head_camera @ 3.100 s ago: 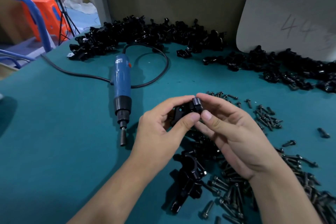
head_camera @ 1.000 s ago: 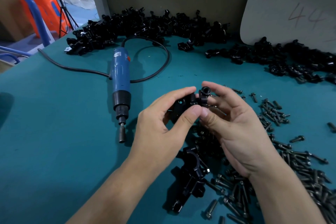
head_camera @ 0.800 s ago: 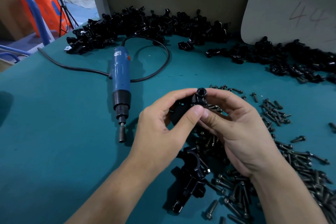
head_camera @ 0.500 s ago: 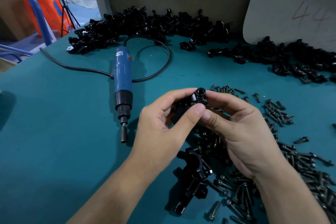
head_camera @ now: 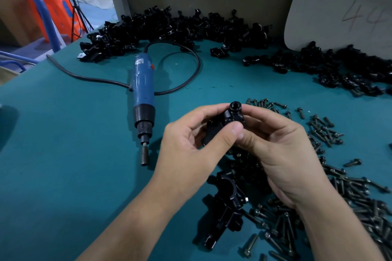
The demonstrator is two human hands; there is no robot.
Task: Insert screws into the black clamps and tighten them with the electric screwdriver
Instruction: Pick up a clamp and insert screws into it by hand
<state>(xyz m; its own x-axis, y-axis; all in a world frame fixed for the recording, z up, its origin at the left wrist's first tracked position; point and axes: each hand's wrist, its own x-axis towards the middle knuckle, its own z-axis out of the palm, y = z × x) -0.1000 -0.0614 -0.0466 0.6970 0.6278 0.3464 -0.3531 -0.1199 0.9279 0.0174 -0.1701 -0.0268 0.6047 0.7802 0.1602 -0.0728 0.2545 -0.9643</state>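
Note:
Both my hands hold one black clamp (head_camera: 220, 125) above the teal table. My left hand (head_camera: 191, 148) grips its body between thumb and fingers. My right hand (head_camera: 275, 150) pinches its right end, where a black screw head (head_camera: 235, 105) sticks up out of the clamp. The blue electric screwdriver (head_camera: 143, 99) lies on the table to the left of my hands, bit pointing toward me, untouched. Loose screws (head_camera: 324, 131) lie scattered to the right and under my right hand.
Several black clamps (head_camera: 228, 205) lie in a small heap below my hands. A long pile of clamps (head_camera: 169, 29) runs along the back wall and to the right. The screwdriver's black cord (head_camera: 191, 74) loops behind it. A grey board (head_camera: 339, 6) leans at back right.
Over the earlier frames my right fingers worked the screw into the clamp's end; its head now sits at the top. Both hands stayed nearly in place. The screwdriver has not moved.

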